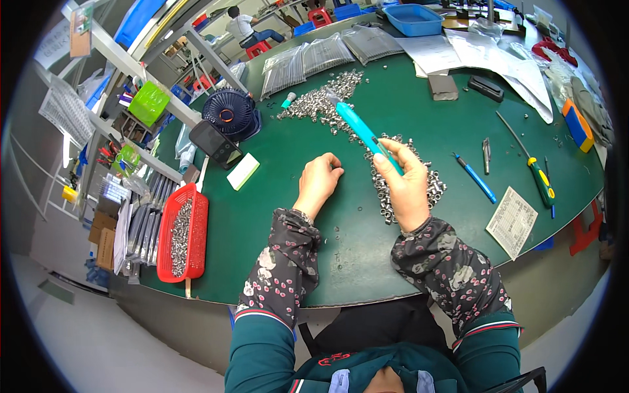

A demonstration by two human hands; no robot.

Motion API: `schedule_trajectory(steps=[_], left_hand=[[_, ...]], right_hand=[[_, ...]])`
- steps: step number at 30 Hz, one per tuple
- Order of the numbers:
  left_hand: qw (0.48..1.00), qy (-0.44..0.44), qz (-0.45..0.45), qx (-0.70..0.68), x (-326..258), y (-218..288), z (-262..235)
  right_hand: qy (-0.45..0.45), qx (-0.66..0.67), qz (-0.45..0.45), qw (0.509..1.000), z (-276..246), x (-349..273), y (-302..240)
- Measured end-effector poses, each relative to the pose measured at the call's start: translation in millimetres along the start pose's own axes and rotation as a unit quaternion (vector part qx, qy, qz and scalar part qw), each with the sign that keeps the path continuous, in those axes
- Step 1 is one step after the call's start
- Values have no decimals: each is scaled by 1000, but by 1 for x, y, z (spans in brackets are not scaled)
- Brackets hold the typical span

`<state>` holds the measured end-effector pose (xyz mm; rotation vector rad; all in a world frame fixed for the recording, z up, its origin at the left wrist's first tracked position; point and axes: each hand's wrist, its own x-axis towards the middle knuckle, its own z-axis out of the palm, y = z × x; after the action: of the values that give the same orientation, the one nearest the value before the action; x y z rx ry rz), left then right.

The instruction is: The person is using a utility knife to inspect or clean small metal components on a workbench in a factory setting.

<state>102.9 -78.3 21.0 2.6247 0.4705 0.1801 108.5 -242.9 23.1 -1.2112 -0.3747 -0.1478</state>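
In my right hand (409, 187) is a teal utility knife (357, 124), raised above the table and slanting to the far left, with its pale tip pointing away from me. My left hand (319, 180) is near the table's middle, its fingers curled with thumb and forefinger together. Whatever they may pinch is too small or hidden to make out. Small metal sleeves (434, 187) lie loose beneath and around my right hand. Beyond both hands spreads a larger heap of similar metal pieces (318, 105).
At the left edge stands a red basket (201, 229) of small metal parts. A phone (216, 144) leans by a dark fan (228, 114). To the right lie a blue pen (475, 178), a screwdriver (540, 180) and a printed card (512, 223). Bagged rods (327, 52) line the far side.
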Motion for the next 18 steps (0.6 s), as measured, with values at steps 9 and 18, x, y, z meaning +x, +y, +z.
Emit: schedule_trajectory(steps=[9, 18], left_hand=[[755, -88, -72, -646, -31, -28, -26], [683, -55, -58, -726, -63, -94, -28]], right_hand=[[-27, -6, 22, 999, 2, -4, -1], [-258, -222, -26, 940, 12, -24, 0]])
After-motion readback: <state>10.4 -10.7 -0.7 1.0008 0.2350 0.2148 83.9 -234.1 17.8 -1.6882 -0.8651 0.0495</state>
